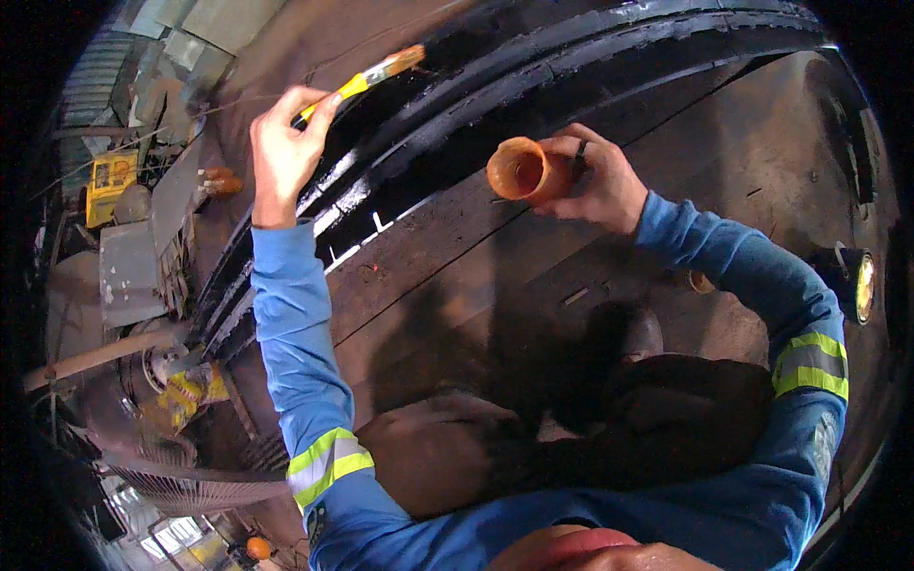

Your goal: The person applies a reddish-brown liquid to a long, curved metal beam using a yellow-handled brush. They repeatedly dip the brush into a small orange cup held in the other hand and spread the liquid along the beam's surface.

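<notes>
My left hand (pixel 290 152) is closed round the yellow handle of a paintbrush (pixel 367 79), its orange-stained bristles pointing up and to the right. In my right hand (pixel 602 183) is an orange cup (pixel 519 169), gripped by its side and tilted so its open mouth faces left. Some liquid seems to lie inside, though I cannot tell how much. Behind both hands runs a long black metal beam (pixel 476 105) with raised ridges and shiny wet-looking patches. The brush tip is over the beam's far edge; I cannot tell whether it touches.
Brown floor plates with a seam lie below the beam. At the left are sheet-metal scraps (pixel 129 271), a yellow machine (pixel 111 187), an orange-brown piece (pixel 221 182) and a wire mesh guard (pixel 195 487). A round lamp-like object (pixel 864 285) stands at the right. My legs are folded close below.
</notes>
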`<state>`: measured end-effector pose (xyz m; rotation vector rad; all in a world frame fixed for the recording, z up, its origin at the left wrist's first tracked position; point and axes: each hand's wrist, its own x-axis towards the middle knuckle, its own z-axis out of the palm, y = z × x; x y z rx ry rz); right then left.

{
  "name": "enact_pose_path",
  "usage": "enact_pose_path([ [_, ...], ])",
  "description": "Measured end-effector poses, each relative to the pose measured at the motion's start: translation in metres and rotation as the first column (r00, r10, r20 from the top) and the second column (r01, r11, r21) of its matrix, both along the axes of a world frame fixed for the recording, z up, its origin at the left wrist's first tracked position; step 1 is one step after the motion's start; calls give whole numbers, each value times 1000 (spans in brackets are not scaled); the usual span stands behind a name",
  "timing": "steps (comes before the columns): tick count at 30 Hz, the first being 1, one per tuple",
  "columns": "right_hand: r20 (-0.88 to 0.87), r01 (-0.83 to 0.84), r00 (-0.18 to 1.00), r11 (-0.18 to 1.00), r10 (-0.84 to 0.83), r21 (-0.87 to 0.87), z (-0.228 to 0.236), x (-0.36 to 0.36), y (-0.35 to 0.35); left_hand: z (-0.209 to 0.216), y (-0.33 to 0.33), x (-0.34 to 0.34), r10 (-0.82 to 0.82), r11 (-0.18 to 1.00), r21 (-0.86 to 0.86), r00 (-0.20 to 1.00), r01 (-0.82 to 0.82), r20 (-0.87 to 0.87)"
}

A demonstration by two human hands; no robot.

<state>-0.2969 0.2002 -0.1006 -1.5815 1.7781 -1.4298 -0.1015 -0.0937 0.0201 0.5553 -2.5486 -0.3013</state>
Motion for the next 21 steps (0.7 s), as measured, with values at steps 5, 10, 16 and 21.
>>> enact_pose_path([
  [5,-8,-42,999,999,42,-20,5,5,-3,0,-17,18,54,997,-56,994,-50,90],
  [10,-22,-15,1000,1000,15,-24,4,1,3,0,-31,69,99,995,23,995,-99,22],
  [16,-9,-18,1000,1000,18,-4,5,-2,6,0,-7,26,71,997,-30,987,-67,145],
  [21,39,-54,998,998,54,-17,7,3,4,-25,4,-44,60,979,-203,987,-29,148],
])
